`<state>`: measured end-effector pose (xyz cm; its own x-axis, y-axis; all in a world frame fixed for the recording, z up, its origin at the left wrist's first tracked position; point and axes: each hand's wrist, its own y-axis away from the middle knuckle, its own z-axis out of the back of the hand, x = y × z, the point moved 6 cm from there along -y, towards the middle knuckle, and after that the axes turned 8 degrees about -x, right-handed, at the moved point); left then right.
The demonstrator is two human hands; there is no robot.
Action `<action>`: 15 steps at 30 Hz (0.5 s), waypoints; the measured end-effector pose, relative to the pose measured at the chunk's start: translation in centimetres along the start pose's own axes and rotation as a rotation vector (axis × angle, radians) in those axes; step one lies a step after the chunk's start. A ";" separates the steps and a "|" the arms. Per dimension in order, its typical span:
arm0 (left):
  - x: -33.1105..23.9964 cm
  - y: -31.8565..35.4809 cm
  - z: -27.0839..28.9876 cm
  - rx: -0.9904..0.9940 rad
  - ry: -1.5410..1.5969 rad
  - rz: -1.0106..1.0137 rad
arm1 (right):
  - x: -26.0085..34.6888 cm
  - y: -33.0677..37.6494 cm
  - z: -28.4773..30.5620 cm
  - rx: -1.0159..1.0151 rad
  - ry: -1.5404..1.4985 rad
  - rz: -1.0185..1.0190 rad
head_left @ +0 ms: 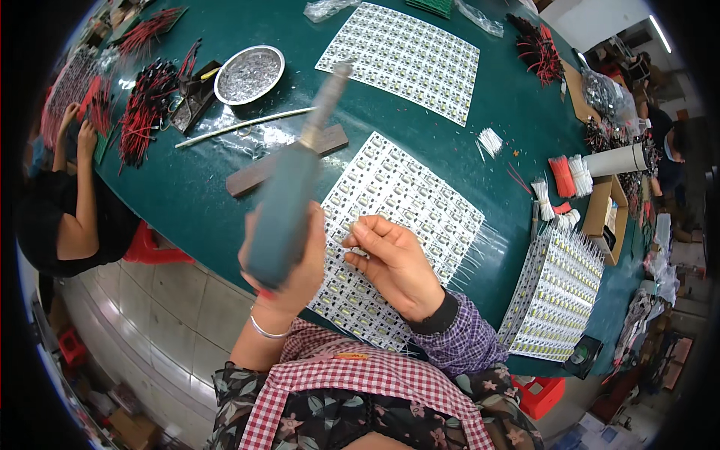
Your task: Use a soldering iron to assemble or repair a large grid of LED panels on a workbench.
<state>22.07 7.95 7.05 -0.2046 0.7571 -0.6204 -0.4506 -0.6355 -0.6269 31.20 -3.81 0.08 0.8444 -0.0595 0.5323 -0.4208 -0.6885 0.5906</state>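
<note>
My left hand grips a soldering iron by its blue-grey handle, tip raised and pointing away toward the far side of the green table. My right hand rests on a white panel of small circuit boards in front of me, thumb and forefinger pinched on something thin that I cannot make out. Thin white wires stick out along the panel's right edge. A wooden block lies just beyond the iron.
A second white panel lies farther back, a stack of wired panels at right. A round metal dish, red-black wire bundles, cut wire bunches, a cardboard box. Another person works at left, others at right.
</note>
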 end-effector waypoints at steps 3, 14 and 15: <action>-1.4 0.9 -0.1 0.087 0.240 -0.220 | -0.2 0.3 -0.7 0.080 -0.105 -0.068; -1.9 3.3 -2.4 0.213 0.243 -0.371 | 0.0 0.0 0.6 0.028 -0.197 -0.027; -1.9 3.3 -2.6 0.236 0.242 -0.333 | 0.2 -0.3 0.8 -0.027 -0.144 0.030</action>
<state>23.20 4.02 4.93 0.1801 0.8392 -0.5131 -0.6480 -0.2913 -0.7037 31.73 -4.24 -0.50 0.8695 -0.1840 0.4583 -0.4534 -0.6651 0.5933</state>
